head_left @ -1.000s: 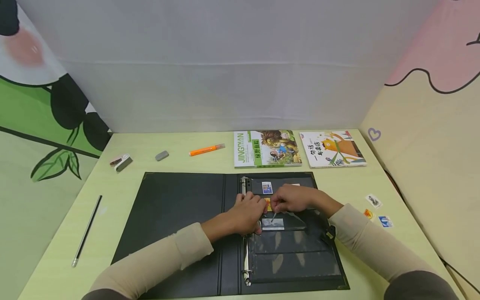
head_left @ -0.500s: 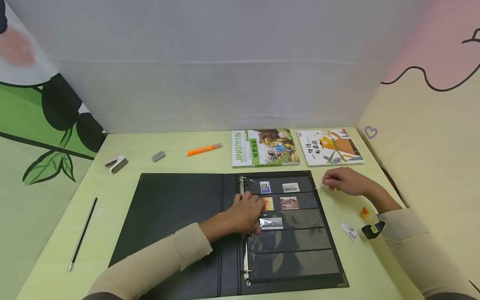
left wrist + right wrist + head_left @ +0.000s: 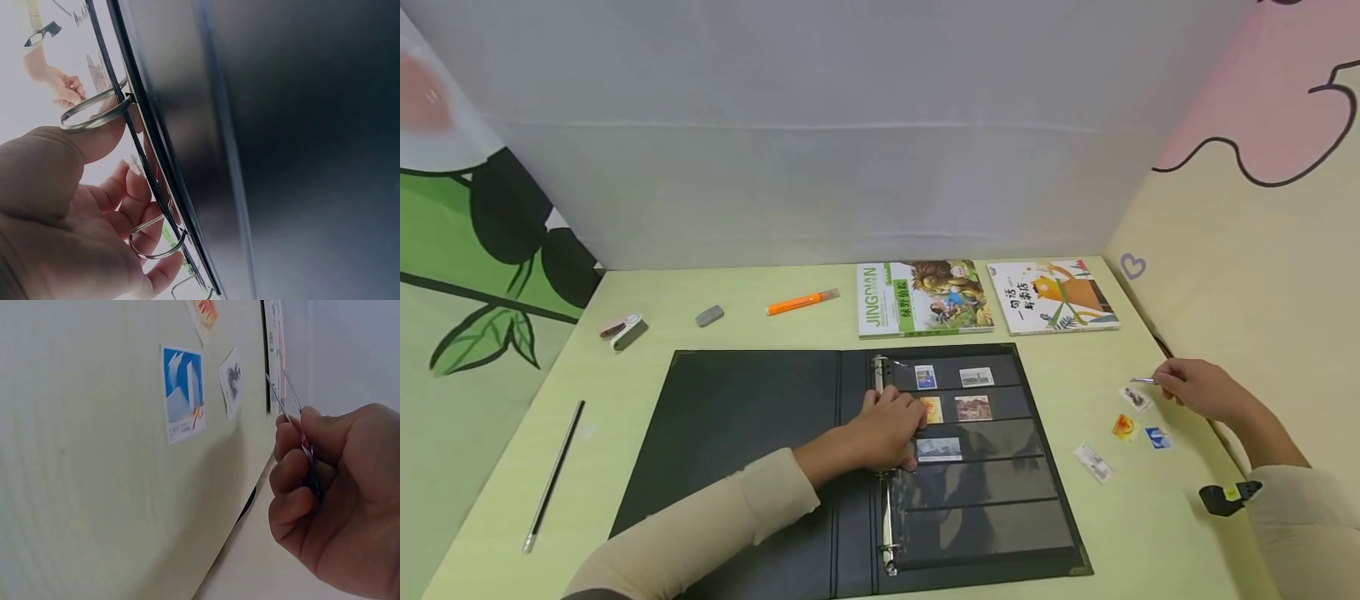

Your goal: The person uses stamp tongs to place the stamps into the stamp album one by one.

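My right hand [image 3: 1202, 390] holds metal tweezers [image 3: 289, 403] above the right side of the table. Their tips stand apart with nothing between them. Below lie loose stamps: a black-and-white stamp [image 3: 1135, 397] nearest the tips, an orange stamp [image 3: 1124, 427], a blue stamp [image 3: 184, 394] and a pale grey stamp [image 3: 1093, 462]. My left hand [image 3: 887, 429] rests on the inner edge of a black pocket page [image 3: 992, 525], beside the metal rings [image 3: 156, 240] of an open stamp album [image 3: 752, 408]. Several stamps sit in the upper pockets, including a brown stamp [image 3: 973, 407] and a grey stamp [image 3: 938, 449].
Behind the album lie a green-and-white book [image 3: 925, 300], a bear-cover book [image 3: 1052, 296], an orange marker [image 3: 802, 302] and a grey eraser [image 3: 709, 316]. A stapler-like item [image 3: 625, 331] and a pencil [image 3: 553, 475] are at the left. A wall [image 3: 1247, 292] borders the right.
My right hand has moved with the tweezers from the third pocket row, off the page, to the loose stamps at the right. My left hand keeps its place on the page.
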`<state>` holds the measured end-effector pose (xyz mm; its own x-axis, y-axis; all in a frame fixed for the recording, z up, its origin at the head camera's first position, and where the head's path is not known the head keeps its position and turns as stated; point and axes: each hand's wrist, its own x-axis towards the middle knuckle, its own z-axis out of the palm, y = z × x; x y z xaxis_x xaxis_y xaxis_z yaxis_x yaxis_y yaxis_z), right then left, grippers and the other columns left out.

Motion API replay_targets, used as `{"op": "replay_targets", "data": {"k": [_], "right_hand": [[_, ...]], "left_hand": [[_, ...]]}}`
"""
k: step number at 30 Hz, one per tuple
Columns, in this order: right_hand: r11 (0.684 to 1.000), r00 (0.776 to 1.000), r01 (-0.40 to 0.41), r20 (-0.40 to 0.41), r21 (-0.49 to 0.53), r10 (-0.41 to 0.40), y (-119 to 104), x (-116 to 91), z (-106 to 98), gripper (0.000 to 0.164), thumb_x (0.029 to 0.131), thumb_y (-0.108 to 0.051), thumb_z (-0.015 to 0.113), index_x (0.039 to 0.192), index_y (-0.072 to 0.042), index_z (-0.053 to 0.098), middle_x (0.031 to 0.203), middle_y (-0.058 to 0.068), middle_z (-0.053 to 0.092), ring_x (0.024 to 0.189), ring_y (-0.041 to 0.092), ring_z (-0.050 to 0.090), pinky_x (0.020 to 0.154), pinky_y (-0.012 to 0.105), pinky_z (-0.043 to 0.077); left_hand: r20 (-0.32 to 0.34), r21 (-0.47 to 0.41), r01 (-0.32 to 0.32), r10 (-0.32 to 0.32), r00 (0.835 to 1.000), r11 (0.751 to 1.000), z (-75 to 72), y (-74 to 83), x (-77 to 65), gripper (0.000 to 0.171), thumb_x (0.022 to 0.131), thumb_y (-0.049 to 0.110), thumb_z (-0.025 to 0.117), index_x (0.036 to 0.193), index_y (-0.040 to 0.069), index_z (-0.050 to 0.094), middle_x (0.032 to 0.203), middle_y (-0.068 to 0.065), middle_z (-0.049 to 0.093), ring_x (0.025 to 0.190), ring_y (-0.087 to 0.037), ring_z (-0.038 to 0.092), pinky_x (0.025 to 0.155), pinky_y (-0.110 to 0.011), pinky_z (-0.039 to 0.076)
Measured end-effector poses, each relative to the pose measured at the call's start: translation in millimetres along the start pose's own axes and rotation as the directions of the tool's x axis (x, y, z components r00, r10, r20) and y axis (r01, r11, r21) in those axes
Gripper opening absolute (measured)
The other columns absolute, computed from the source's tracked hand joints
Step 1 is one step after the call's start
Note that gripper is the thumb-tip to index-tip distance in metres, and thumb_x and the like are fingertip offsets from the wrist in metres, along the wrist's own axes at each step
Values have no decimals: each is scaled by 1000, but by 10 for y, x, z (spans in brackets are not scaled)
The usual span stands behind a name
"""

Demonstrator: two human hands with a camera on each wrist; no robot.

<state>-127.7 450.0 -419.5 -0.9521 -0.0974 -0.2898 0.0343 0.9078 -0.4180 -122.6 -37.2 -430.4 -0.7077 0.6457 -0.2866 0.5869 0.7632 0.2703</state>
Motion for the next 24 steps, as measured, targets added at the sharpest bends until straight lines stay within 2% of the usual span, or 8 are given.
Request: {"op": "replay_targets", "data": {"k": [5,9,17,20,24], "right_hand": [[994,993,-112,-26,-10,112,193,-49,63,37,103,-31,38,91,-2,56,77,4,52,70,16,44,58,29,34],[989,989,-145,-40,-3,145,269,-50,120,35,103,-30,40,88,-3,55,75,3,50,69,16,44,57,28,34],[996,999,-49,21,71,47,176,3,178,32,102,-30,45,95,-1,58,80,3,54,74,11,48,62,25,36],[997,1000,-18,16,69,17,114,31,156,30,102,-28,45,94,-2,58,78,3,53,73,10,47,60,25,36],[997,998,64,-13,50,-63,-37,128,125,28,102,-26,45,91,-5,58,74,2,52,67,7,45,58,24,35]], "left_hand": [[-3,8,-15,15,1000,1000,3,-14,9,44,77,43,77,108,24,51,116,3,55,99,-16,35,85,-40,25],[-1,10,-14,14,1000,1000,21,-30,13,46,76,45,78,107,24,51,116,3,54,98,-17,34,83,-39,25],[-3,20,-16,16,1000,1000,43,-22,1,46,76,47,77,107,25,50,116,3,54,96,-16,33,83,-39,24],[-3,20,-16,16,1000,1000,51,-15,6,46,76,47,77,107,25,50,115,3,54,96,-16,33,82,-39,24],[-8,23,-11,11,1000,1000,46,-14,9,46,76,46,77,106,24,50,114,4,54,96,-16,33,82,-39,24]]}}
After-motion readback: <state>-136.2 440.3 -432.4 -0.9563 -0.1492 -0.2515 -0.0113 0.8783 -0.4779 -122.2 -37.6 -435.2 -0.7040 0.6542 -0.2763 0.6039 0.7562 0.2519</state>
